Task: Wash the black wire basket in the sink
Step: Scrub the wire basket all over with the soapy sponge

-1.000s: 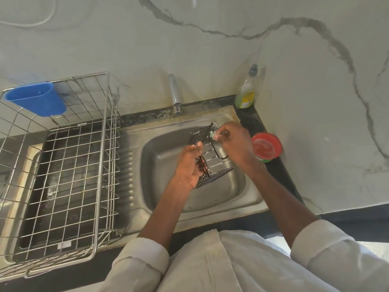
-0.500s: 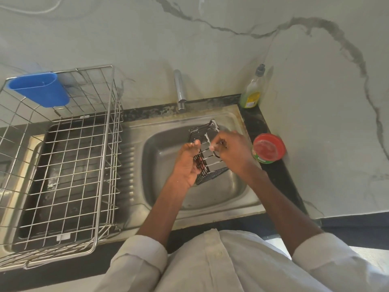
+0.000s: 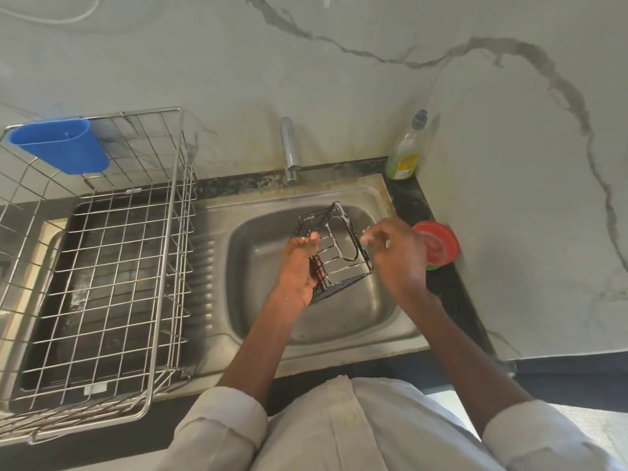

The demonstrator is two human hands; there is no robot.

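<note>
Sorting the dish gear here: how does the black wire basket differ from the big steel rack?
The black basket is small and dark; the steel rack is far larger and silvery. The basket is held tilted over the sink by the left hand; the rack sits level beside the sink, untouched. The rack carries a blue cup; the basket looks empty. Both are open wire grids.

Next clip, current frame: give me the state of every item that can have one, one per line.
Black wire basket: tilted, held above the sink basin.
Left hand: grips the basket's left side.
Right hand: at the basket's right edge, fingers curled; contact unclear.
Tap: no water visibly running.
Sink: basin wet-looking, no dishes in it.
Soap bottle: upright, cap on.
Drying rack: holds no dishes.
Blue cup: hung on the rack's corner.
Red lidded tub: closed, on the counter.
</note>
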